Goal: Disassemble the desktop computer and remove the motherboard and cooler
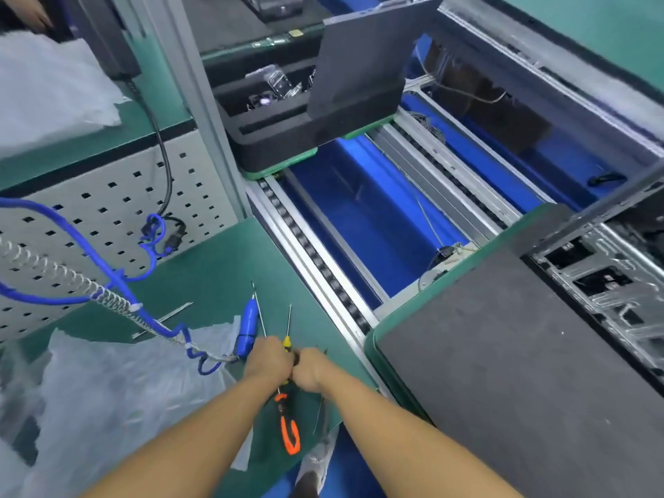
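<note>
- While left hand (pixel 267 357) and right hand (pixel 309 368) meet, curled, over screwdrivers (pixel 287 422) at the bench's (pixel 215 253) right edge, their grip is unclear.
- Computer case (pixel 611 292) open; removal seemingly barely begun.

The desktop computer case (pixel 607 285) lies open at far right — black frame, bare silver bays exposed.

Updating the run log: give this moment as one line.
left hand, right hand: together at yellow screwdriver on mat, grip unclear | computer case: untouched at right
</note>
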